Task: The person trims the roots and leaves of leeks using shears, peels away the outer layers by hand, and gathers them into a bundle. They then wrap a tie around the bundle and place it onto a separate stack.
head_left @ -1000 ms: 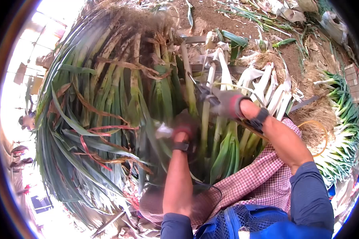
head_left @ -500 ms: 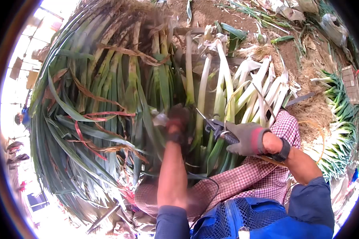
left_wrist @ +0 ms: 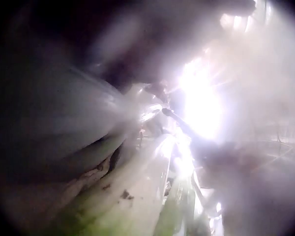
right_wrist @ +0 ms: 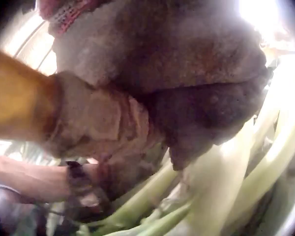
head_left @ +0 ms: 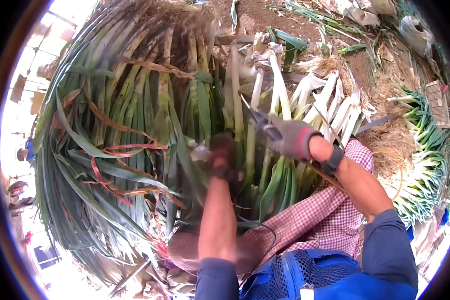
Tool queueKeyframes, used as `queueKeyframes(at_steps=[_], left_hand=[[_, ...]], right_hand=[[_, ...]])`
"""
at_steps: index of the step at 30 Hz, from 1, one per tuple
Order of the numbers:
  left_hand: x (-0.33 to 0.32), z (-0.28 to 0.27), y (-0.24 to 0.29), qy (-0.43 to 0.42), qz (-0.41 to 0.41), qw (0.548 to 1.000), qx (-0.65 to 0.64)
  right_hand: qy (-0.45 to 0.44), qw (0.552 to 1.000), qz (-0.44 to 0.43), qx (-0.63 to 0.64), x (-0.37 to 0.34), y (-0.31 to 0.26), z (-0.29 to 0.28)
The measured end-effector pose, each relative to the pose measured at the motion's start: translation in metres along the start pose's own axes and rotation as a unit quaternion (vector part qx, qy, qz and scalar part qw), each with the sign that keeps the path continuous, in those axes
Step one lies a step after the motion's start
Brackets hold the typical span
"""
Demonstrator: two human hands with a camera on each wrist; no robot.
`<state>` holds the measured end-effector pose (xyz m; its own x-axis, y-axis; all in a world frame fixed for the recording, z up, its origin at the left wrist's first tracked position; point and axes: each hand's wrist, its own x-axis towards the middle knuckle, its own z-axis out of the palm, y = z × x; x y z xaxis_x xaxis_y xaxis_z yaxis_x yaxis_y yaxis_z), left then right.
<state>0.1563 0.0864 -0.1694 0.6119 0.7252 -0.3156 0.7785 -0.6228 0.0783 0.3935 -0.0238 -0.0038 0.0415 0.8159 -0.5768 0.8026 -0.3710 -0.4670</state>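
Observation:
In the head view my left hand [head_left: 222, 155], dark-gloved and blurred, grips a leek [head_left: 228, 95] low on its stalk, though its fingers are mostly hidden. My right hand [head_left: 294, 140], in a grey and red glove, is curled round a tool [head_left: 265, 125] whose thin pointed end reaches up toward the pale stalks. A wooden handle [head_left: 329, 177] runs back below that wrist. The right wrist view shows the handle [right_wrist: 19, 101] beside the gloved right hand [right_wrist: 187, 64], with leek stalks [right_wrist: 221, 182] underneath. Glare and blur fill much of the left wrist view, where leek stalks [left_wrist: 128, 196] show.
A large heap of leeks [head_left: 130, 115] covers the left side. Peeled white stalks [head_left: 330, 105] lie to the right of the hands. More leeks [head_left: 425, 165] form a curved row at far right, past a pile of roots [head_left: 385, 130]. A checked trouser leg [head_left: 305, 215] lies below.
My right hand first came down toward the green leaves with the tool, then moved back up and left to the stalks. My left hand has stayed low among the leeks with little movement.

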Motion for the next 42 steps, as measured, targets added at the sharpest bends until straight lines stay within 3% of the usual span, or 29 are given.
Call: queueKeyframes(at_steps=[2, 3, 5, 8, 12, 14, 17, 18, 20, 21, 22, 24, 25, 26, 27, 29, 30, 31, 33, 35, 36, 37, 38, 39, 40, 42], left_hand=[[0.001, 0.003, -0.001, -0.009, 0.003, 1.000, 0.012], [0.005, 0.003, 0.000, -0.009, 0.003, 1.000, 0.013], [0.013, 0.000, 0.003, -0.053, -0.063, 0.996, -0.038], [0.006, -0.001, 0.003, -0.044, -0.042, 0.998, -0.018], [0.010, 0.015, -0.001, -0.008, -0.057, 0.996, -0.068], [0.007, 0.027, -0.008, 0.043, 0.028, 0.997, -0.065], [0.005, 0.016, 0.005, 0.000, 0.065, 0.998, -0.020], [0.005, 0.016, 0.014, 0.002, 0.063, 0.998, -0.018], [0.003, 0.029, 0.044, 0.020, 0.146, 0.989, 0.007], [-0.016, 0.018, 0.076, -0.034, 0.019, 0.980, -0.193], [-0.025, 0.007, 0.087, -0.089, -0.018, 0.945, -0.315], [-0.041, -0.016, 0.107, -0.167, -0.129, 0.817, -0.536], [-0.039, -0.010, 0.114, -0.114, -0.039, 0.903, -0.413], [-0.038, -0.003, 0.122, -0.057, 0.051, 0.958, -0.277], [-0.036, 0.004, 0.129, -0.001, 0.139, 0.982, -0.130], [-0.038, -0.014, 0.126, 0.054, 0.225, 0.972, 0.023], [-0.044, -0.054, 0.115, 0.011, 0.090, 0.979, -0.182], [-0.047, -0.089, 0.102, -0.031, -0.052, 0.925, -0.375], [-0.047, -0.124, 0.075, 0.131, -0.112, 0.892, -0.418], [-0.028, -0.142, 0.035, 0.169, -0.155, 0.901, -0.368], [-0.009, -0.131, 0.015, 0.274, -0.137, 0.883, -0.355], [0.009, -0.119, -0.003, 0.376, -0.117, 0.855, -0.339], [0.017, -0.126, -0.012, 0.375, -0.115, 0.856, -0.337], [0.027, -0.134, -0.019, 0.335, -0.174, 0.885, -0.272], [0.035, -0.139, -0.027, 0.290, -0.235, 0.905, -0.204], [0.052, -0.129, -0.043, 0.280, -0.243, 0.911, -0.183]], right_hand=[[0.028, 0.999, -0.008, -0.016, 0.032, 0.000, -0.009], [0.022, 0.999, 0.028, -0.028, 0.052, -0.002, -0.016], [0.049, 0.998, 0.031, -0.004, 0.080, -0.008, -0.031], [0.094, 0.995, 0.021, 0.006, 0.110, -0.008, -0.037], [0.026, 0.999, 0.001, 0.020, 0.069, -0.007, -0.020], [-0.009, 1.000, -0.010, 0.004, 0.030, -0.003, -0.004], [-0.092, 0.996, -0.002, 0.019, -0.031, -0.010, -0.008], [-0.047, 0.998, -0.034, 0.026, -0.038, 0.003, 0.000], [-0.005, 0.997, -0.069, 0.035, -0.046, 0.011, 0.006], [-0.006, 0.995, -0.085, 0.046, -0.051, 0.006, 0.002], [-0.008, 0.993, -0.102, 0.058, -0.053, 0.001, -0.001], [0.012, 0.988, -0.145, 0.052, -0.052, -0.010, 0.001], [0.032, 0.981, -0.184, 0.045, -0.050, -0.019, 0.001], [-0.010, 0.986, -0.135, 0.094, -0.046, -0.033, -0.014], [0.055, 0.984, -0.157, 0.063, -0.031, -0.032, -0.013], [0.081, 0.991, -0.061, 0.085, -0.012, -0.038, -0.027], [0.137, 0.985, -0.069, 0.083, 0.005, -0.026, -0.019], [0.158, 0.983, -0.080, 0.056, 0.019, -0.014, -0.011], [0.056, 0.989, -0.092, 0.097, 0.010, -0.023, -0.021], [0.050, 0.983, -0.148, 0.098, 0.008, -0.026, -0.015], [0.139, 0.963, -0.207, 0.097, 0.021, -0.020, -0.001], [0.139, 0.963, -0.208, 0.099, 0.023, -0.024, -0.003], [0.090, 0.978, -0.166, 0.090, 0.026, -0.033, -0.011], [0.043, 0.988, -0.123, 0.080, 0.028, -0.042, -0.020], [-0.004, 0.987, -0.144, 0.073, 0.024, -0.051, -0.029], [0.006, 0.987, -0.145, 0.064, 0.034, -0.061, -0.029]])
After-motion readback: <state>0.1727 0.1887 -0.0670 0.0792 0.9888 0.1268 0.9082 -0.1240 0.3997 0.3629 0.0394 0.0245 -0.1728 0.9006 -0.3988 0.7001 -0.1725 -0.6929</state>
